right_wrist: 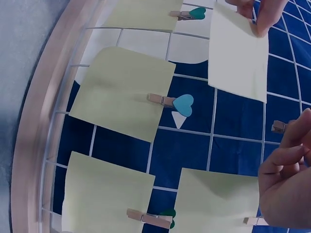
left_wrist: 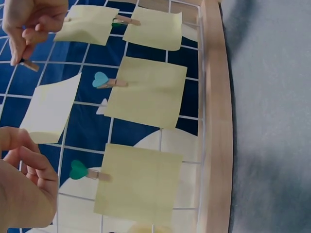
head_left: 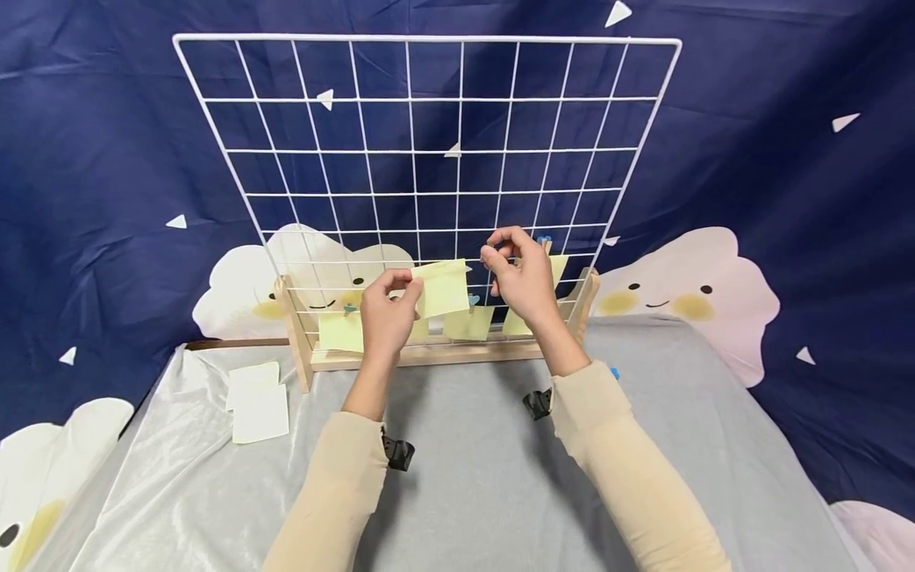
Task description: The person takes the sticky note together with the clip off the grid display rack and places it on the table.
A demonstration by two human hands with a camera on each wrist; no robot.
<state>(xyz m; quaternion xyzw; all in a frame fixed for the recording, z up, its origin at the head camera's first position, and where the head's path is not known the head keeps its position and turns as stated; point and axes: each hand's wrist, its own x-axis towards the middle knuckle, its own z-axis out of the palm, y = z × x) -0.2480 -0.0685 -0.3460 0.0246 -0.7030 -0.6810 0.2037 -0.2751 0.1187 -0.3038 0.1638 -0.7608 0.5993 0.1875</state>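
My left hand (head_left: 387, 316) pinches a pale yellow sticky note (head_left: 442, 289) by its left edge, in front of the white wire grid (head_left: 457, 151). To its right, my right hand (head_left: 525, 278) is raised at the grid, pinching a small wooden clothespin (left_wrist: 30, 65) between thumb and fingertips. The clothespin's end (right_wrist: 279, 126) also shows in the right wrist view, the rest hidden by the fingers. Beneath the held note, another note (right_wrist: 124, 92) hangs from a peg with a light blue heart (right_wrist: 183, 105). A green-heart peg (left_wrist: 80, 170) fastens the note (left_wrist: 141, 187) at the left.
More clipped notes (right_wrist: 107, 191) hang at the grid's right end. A wooden stand (head_left: 429, 356) supports the grid on the grey cloth-covered table (head_left: 465, 469). Loose notes (head_left: 260, 413) lie at the left. Behind hangs a dark blue curtain (head_left: 758, 183) with cloud figures.
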